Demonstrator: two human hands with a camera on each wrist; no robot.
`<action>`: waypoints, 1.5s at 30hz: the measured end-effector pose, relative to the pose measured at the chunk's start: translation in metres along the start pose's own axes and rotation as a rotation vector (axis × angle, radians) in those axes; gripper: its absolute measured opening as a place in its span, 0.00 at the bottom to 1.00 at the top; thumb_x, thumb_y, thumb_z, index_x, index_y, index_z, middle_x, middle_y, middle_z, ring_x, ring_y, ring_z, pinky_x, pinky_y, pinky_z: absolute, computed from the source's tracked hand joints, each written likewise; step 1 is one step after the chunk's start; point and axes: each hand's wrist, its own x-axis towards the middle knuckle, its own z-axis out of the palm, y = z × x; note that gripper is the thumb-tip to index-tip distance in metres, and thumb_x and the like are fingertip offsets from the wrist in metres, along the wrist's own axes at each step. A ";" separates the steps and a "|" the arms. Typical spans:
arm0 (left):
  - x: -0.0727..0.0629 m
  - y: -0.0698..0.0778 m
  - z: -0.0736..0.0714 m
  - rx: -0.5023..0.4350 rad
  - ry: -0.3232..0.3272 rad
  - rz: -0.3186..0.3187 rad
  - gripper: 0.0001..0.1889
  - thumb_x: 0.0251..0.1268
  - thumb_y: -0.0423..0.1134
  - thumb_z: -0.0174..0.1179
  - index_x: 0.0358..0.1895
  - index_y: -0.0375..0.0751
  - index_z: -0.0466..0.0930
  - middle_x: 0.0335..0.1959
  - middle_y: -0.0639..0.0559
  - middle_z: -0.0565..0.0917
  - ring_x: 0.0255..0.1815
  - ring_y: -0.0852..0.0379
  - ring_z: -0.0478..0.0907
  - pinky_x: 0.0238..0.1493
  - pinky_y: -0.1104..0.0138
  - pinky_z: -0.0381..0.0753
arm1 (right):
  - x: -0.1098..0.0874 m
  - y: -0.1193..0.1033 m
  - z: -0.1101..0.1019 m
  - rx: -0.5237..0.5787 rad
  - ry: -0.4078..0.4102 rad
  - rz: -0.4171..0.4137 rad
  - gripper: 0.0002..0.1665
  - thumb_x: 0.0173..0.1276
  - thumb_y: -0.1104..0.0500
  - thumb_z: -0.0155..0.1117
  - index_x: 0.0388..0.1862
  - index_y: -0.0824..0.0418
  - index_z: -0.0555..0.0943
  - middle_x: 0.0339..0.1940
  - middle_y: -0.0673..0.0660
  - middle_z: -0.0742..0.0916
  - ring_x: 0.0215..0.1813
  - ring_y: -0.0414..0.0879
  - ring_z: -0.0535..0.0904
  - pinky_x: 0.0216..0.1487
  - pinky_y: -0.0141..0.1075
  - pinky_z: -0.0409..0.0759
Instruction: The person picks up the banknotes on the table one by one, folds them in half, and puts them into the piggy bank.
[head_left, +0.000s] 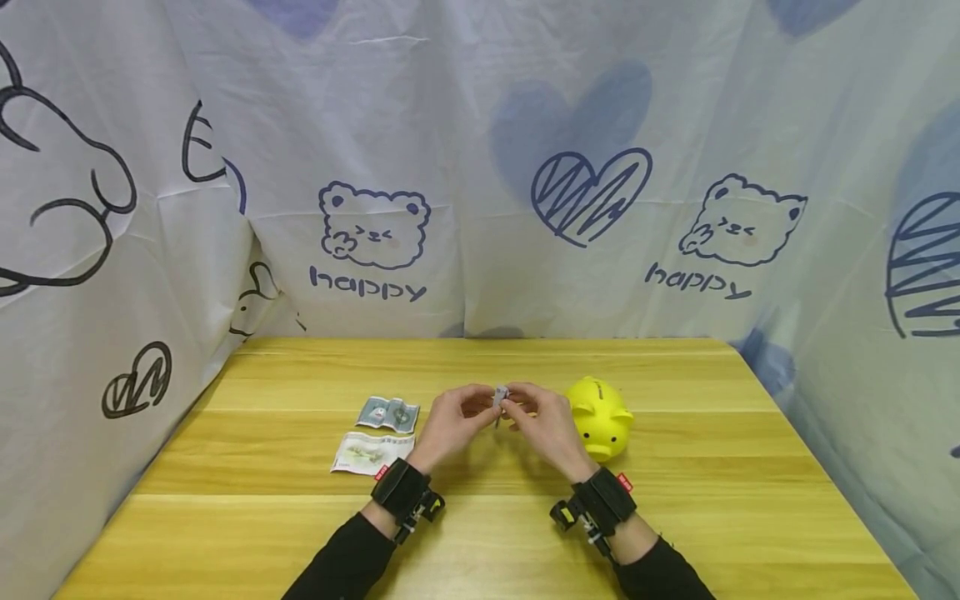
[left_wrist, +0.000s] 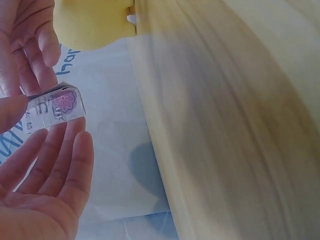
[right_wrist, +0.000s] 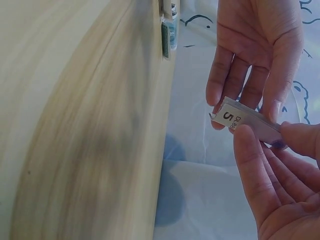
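Between both hands, raised above the table, is a small folded banknote (head_left: 500, 395). Folded into a narrow strip, the banknote (left_wrist: 56, 107) shows a purple flower print in the left wrist view. In the right wrist view a printed 5 is visible on the banknote (right_wrist: 245, 120). My left hand (head_left: 448, 423) pinches one end with thumb and fingers. The other end is pinched by my right hand (head_left: 551, 427). Just beyond the right hand sits a yellow piggy bank (head_left: 602, 433), partly covered by that hand in the head view.
Left of the hands, a creased blue-green banknote (head_left: 387, 414) lies behind a paler banknote (head_left: 367, 454) with a green print. All of this is on a wooden table (head_left: 480, 542). A white printed cloth (head_left: 480, 125) hangs behind the table and along its sides.
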 end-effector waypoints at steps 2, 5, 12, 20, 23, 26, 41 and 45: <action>0.000 -0.001 0.001 -0.004 -0.001 0.000 0.16 0.66 0.39 0.64 0.55 0.40 0.82 0.46 0.47 0.87 0.46 0.53 0.85 0.50 0.63 0.84 | 0.000 0.001 0.000 -0.003 0.002 -0.002 0.16 0.70 0.61 0.64 0.56 0.59 0.82 0.47 0.61 0.88 0.41 0.49 0.87 0.36 0.42 0.87; 0.000 -0.002 0.001 -0.008 0.000 0.004 0.16 0.66 0.39 0.64 0.54 0.40 0.82 0.45 0.47 0.87 0.46 0.53 0.85 0.50 0.64 0.84 | 0.000 0.002 0.000 -0.009 0.004 -0.001 0.16 0.70 0.61 0.63 0.56 0.59 0.82 0.46 0.60 0.89 0.41 0.49 0.87 0.36 0.41 0.87; 0.001 -0.002 0.002 -0.010 -0.004 0.010 0.15 0.66 0.39 0.64 0.54 0.41 0.82 0.45 0.47 0.87 0.45 0.54 0.85 0.50 0.65 0.84 | -0.001 0.001 -0.002 -0.011 0.004 -0.008 0.16 0.71 0.60 0.63 0.56 0.60 0.82 0.46 0.60 0.89 0.41 0.49 0.87 0.36 0.44 0.87; 0.001 -0.001 0.001 -0.004 -0.003 0.013 0.15 0.65 0.38 0.65 0.54 0.41 0.82 0.44 0.48 0.87 0.45 0.55 0.84 0.49 0.65 0.84 | -0.001 0.002 -0.002 -0.008 -0.003 -0.014 0.17 0.71 0.59 0.63 0.56 0.60 0.82 0.46 0.60 0.89 0.42 0.49 0.87 0.36 0.39 0.87; 0.001 -0.001 0.000 -0.007 -0.002 0.011 0.15 0.65 0.38 0.65 0.54 0.41 0.82 0.44 0.48 0.87 0.45 0.56 0.84 0.49 0.66 0.84 | 0.000 0.002 -0.001 -0.012 -0.008 -0.022 0.17 0.71 0.59 0.63 0.57 0.60 0.82 0.46 0.60 0.89 0.42 0.49 0.87 0.36 0.37 0.87; 0.000 -0.001 -0.001 -0.011 -0.006 0.009 0.15 0.65 0.37 0.65 0.54 0.41 0.82 0.44 0.48 0.87 0.45 0.55 0.84 0.49 0.67 0.84 | 0.000 0.001 -0.001 -0.010 -0.013 -0.022 0.17 0.71 0.59 0.63 0.57 0.61 0.82 0.46 0.60 0.89 0.42 0.49 0.87 0.37 0.39 0.87; 0.000 -0.001 0.000 -0.037 -0.014 0.026 0.16 0.64 0.37 0.66 0.55 0.41 0.81 0.45 0.47 0.87 0.46 0.54 0.84 0.49 0.67 0.84 | -0.001 -0.001 -0.001 -0.051 0.009 -0.023 0.16 0.70 0.59 0.64 0.55 0.60 0.82 0.45 0.58 0.89 0.42 0.47 0.87 0.37 0.35 0.86; 0.000 -0.002 0.000 -0.057 -0.031 0.028 0.18 0.62 0.34 0.67 0.55 0.39 0.81 0.45 0.46 0.86 0.45 0.53 0.85 0.47 0.69 0.84 | 0.000 -0.002 -0.001 -0.051 0.020 -0.021 0.15 0.70 0.60 0.64 0.55 0.60 0.83 0.45 0.59 0.89 0.42 0.48 0.87 0.38 0.34 0.86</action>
